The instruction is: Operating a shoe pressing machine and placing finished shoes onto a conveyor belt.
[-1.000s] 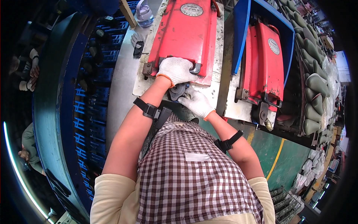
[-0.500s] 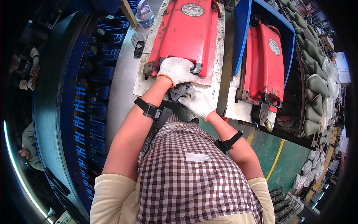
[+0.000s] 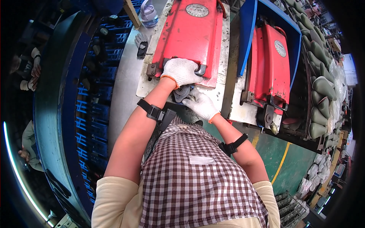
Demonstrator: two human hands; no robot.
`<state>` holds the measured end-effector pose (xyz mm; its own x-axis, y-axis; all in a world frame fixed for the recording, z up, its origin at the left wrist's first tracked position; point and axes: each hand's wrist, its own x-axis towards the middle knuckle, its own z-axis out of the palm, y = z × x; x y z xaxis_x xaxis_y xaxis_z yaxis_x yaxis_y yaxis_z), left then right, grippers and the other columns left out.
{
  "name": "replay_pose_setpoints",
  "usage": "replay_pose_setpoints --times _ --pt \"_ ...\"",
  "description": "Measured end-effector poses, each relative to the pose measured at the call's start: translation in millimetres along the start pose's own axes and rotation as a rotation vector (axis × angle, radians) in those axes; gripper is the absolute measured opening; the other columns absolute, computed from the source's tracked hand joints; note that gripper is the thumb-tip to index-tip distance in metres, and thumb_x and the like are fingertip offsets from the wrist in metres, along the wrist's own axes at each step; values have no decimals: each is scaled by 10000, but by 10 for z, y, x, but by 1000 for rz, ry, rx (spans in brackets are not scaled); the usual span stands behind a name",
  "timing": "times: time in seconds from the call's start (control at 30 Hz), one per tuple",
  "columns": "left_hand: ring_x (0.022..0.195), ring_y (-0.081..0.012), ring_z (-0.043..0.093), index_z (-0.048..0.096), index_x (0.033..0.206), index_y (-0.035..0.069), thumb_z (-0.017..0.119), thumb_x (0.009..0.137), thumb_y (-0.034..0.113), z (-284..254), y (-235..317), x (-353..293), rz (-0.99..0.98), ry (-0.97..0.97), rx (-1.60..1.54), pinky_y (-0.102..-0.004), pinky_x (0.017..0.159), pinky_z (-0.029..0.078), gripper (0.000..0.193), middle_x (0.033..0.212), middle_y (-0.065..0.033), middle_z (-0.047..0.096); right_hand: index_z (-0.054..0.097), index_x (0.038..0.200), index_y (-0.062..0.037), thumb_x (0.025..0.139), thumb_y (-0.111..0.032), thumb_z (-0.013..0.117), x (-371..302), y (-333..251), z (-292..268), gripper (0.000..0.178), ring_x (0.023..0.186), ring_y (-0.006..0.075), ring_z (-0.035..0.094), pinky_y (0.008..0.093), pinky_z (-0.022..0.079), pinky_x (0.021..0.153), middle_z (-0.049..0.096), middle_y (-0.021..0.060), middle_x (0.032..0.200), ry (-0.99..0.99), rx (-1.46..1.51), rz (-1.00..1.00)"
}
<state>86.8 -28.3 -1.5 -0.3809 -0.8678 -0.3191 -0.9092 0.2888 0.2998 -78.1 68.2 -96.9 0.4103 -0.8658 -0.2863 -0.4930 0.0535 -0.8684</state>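
My left hand (image 3: pixel 180 71), in a white knit glove with an orange cuff, is closed over the dark handle (image 3: pixel 201 70) at the near edge of a red metal lid (image 3: pixel 188 36). Just below the lid, a dark round fitting (image 3: pixel 181 91) sits at the front of the machine. Beside that fitting my right hand (image 3: pixel 203 105), gloved the same way, has its fingers closed around a small metallic knob (image 3: pixel 191 97), mostly hidden by the glove. The lid lies down on its pale, stained base plate (image 3: pixel 143 87).
To the right stands a second red-lidded machine (image 3: pixel 266 60) with a blue guard (image 3: pixel 246 36). Green padded pieces (image 3: pixel 323 87) fill a rack beyond it. On the left metal table are a water bottle (image 3: pixel 149 17) and a glove (image 3: pixel 140 39). Another person's hands (image 3: pixel 35 72) show far left.
Both my hands keep the same hold, and the lid stays down. The view has shifted very slightly; a person's arm at the far left has moved a little.
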Motion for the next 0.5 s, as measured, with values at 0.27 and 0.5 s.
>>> replay_pose_setpoints --times 0.27,0.5 --pt "895 -339 750 804 981 143 678 783 602 56 -43 10 38 57 -9 -473 820 587 516 943 -162 766 712 1241 -43 924 -355 718 0 -17 2 445 1087 361 714 408 532 967 751 206 1141 -2 11 22" --pt "908 -340 750 801 996 147 677 785 601 40 -28 -4 26 49 -22 -470 830 584 516 956 -156 768 715 1224 -31 931 -325 715 -30 -110 -33 416 1088 352 712 405 530 966 748 204 1141 -2 23 -1"
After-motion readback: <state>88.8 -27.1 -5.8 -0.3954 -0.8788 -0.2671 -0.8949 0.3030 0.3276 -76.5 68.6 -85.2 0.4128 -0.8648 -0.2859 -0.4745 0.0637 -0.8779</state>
